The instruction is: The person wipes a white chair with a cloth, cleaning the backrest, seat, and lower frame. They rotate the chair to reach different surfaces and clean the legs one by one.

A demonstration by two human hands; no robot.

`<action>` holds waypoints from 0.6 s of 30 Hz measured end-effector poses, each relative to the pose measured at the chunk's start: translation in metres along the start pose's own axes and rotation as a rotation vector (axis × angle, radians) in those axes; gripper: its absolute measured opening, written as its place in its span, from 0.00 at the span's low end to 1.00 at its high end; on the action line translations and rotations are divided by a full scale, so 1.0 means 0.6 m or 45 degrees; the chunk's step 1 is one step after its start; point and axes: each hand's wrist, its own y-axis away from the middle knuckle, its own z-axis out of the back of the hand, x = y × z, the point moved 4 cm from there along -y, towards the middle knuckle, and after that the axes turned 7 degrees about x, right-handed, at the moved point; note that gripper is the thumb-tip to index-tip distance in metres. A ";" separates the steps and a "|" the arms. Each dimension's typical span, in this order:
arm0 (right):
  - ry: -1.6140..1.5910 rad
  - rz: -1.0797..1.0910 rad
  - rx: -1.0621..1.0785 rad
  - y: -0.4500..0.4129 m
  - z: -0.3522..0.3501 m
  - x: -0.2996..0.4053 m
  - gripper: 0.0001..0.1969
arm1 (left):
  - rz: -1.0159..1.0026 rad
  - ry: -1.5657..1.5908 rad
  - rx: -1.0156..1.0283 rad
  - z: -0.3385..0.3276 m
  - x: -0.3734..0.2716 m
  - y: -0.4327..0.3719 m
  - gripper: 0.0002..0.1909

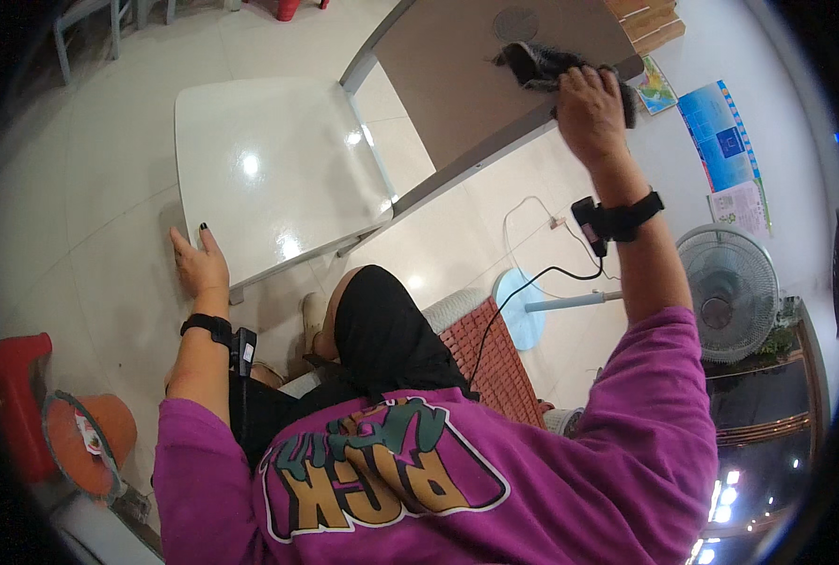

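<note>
A chair with a glossy white seat (278, 169) and a brown backrest panel (454, 92) set between grey rails stands before me. My right hand (589, 106) presses a dark grey cloth (550, 63) against the backrest near its upper edge and side rail. Part of the cloth is bunched under my fingers, and a loose fold lies across the panel. At the seat's left edge is my left hand (202, 265), thumb on top and fingers past the rim; their tips' contact underneath is hidden. A round mark (515, 25) shows on the backrest.
A standing fan (726, 296) with a pale blue base (518, 311) is at my right, with a white cable (507, 233) on the floor. An orange bucket (112, 431) and a red stool (17, 395) are at my left. Posters (723, 134) hang on the wall.
</note>
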 end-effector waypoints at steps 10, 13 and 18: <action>-0.105 0.328 0.451 0.045 -0.058 0.171 0.14 | 0.003 0.051 0.009 -0.006 0.002 0.006 0.30; 0.138 0.137 -0.352 0.044 -0.042 0.071 0.11 | -0.032 0.053 -0.016 -0.001 0.005 0.001 0.30; -0.064 0.039 0.123 0.004 -0.004 0.043 0.12 | -0.013 -0.001 -0.016 0.006 0.005 0.001 0.30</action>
